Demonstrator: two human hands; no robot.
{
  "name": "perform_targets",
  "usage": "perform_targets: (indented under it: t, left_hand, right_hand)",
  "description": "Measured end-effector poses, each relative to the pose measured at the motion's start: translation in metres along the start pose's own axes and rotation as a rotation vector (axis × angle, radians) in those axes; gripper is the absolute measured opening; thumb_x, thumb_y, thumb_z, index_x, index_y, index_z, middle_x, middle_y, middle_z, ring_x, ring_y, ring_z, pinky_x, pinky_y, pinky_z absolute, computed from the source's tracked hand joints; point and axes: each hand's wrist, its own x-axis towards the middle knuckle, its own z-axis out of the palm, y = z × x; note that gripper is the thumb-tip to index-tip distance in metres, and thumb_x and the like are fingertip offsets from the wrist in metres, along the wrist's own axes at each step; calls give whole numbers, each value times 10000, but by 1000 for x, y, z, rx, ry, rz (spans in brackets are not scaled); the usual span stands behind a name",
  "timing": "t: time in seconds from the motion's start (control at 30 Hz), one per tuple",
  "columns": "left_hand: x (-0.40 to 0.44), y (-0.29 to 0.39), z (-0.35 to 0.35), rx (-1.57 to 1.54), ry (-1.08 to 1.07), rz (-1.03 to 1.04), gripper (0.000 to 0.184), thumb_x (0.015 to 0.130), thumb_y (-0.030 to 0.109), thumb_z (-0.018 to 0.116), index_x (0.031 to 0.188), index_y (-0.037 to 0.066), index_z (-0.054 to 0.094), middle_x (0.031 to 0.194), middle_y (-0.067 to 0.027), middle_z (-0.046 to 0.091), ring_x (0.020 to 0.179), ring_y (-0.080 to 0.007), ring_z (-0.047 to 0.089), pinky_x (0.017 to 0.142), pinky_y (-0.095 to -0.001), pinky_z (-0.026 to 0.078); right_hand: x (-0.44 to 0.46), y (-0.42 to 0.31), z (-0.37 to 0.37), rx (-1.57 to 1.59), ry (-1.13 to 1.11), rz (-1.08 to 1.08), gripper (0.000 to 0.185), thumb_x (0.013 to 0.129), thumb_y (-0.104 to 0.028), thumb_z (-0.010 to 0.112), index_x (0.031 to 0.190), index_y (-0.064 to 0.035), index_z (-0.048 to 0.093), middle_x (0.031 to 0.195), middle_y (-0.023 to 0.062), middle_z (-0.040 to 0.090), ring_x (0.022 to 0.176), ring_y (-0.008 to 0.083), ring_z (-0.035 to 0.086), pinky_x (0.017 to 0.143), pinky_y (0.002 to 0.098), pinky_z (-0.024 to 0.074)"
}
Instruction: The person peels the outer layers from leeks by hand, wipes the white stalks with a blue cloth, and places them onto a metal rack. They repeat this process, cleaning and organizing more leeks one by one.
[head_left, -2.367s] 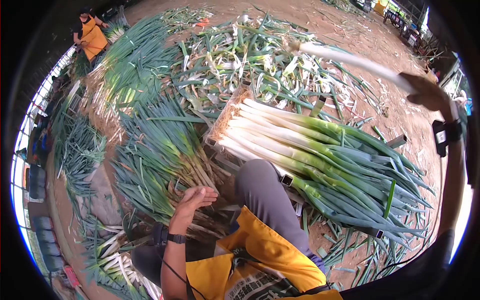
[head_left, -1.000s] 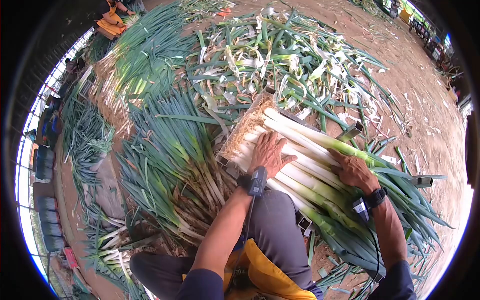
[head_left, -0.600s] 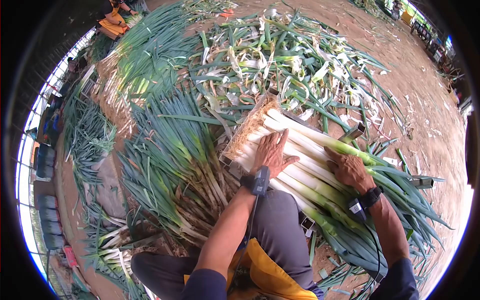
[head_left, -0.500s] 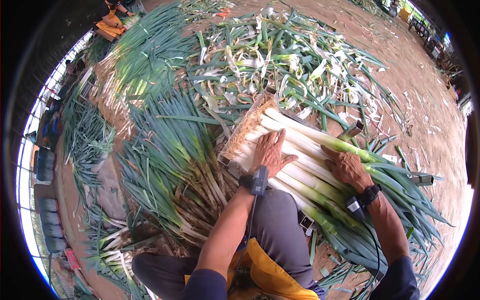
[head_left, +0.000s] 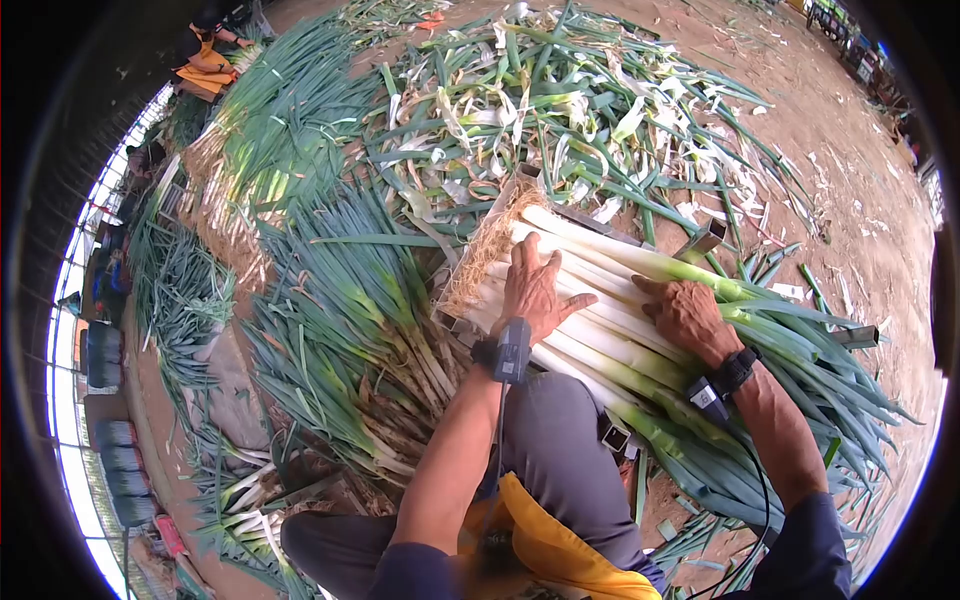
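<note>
Left grip (head_left: 534, 298) spread, right grip (head_left: 690, 318) half-curled; both touching leeks (head_left: 612, 354).

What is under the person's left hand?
White stalks lie under the left hand, showing on both sides of it. The parts directly beneath it are covered, and whatever supports the stalks there cannot be seen.

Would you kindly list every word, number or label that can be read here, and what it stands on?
No text can be read.
Left wrist device: small pale marking, too small to read.
Right wrist device: small pale label, also too small to read.
</note>
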Motion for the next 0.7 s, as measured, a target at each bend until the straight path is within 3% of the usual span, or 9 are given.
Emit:
perform_targets:
  t: [0.13,0.33,0.37,0.53,0.57,0.63,0.7]
  left_hand:
    - [5,-6,9,25,-120,-40,932,754,695,681,1238,-94,577,1414,-303,449,1351,-416,379,1130,-469,326]
    - [5,-4,14,128,-213,-50,953,808,708,613,1321,-91,529,1439,-312,431,1376,-419,377,1138,-453,328]
    - [7,-5,11,147,-253,-66,926,827,711,586,1321,-72,542,1446,-292,436,1386,-401,371,1141,-446,329]
    - [4,-14,12,109,-214,-45,931,812,733,578,1312,-53,565,1411,-265,492,1363,-382,411,1131,-459,336]
    - [4,-14,12,129,-227,-54,923,821,727,573,1325,-47,556,1427,-264,474,1376,-376,394,1136,-454,332]
    - [4,-11,15,161,-253,-68,909,840,715,562,1351,-36,537,1460,-260,439,1402,-364,361,1145,-444,323]
    - [5,-12,16,148,-260,-66,902,843,706,567,1354,-36,533,1462,-260,436,1404,-363,359,1144,-446,324]
  right_hand:
    - [3,-1,4,-61,-16,4,382,872,-206,588,1244,-156,661,820,211,680,773,359,667,681,463,503]
    - [3,14,20,17,107,-62,329,915,-280,555,1186,-132,666,759,206,665,726,378,656,660,468,513]
    - [3,14,16,2,-57,21,371,930,-293,564,1252,-122,628,839,203,673,785,379,654,715,454,510]
    - [-57,11,-53,-229,-116,2,493,871,-396,649,1262,-99,607,1098,162,627,1030,347,617,874,465,487]
    - [-71,22,-73,-130,-137,-14,583,807,-448,717,1265,-103,609,1197,141,590,1114,339,577,970,468,437]
    - [-103,42,-98,-231,-25,-106,666,767,-474,752,1296,-105,586,1218,150,567,1171,346,537,1031,458,391]
    - [-119,41,-123,-211,-187,134,764,713,-545,765,1280,-63,590,1200,169,569,1201,340,510,1072,453,348]
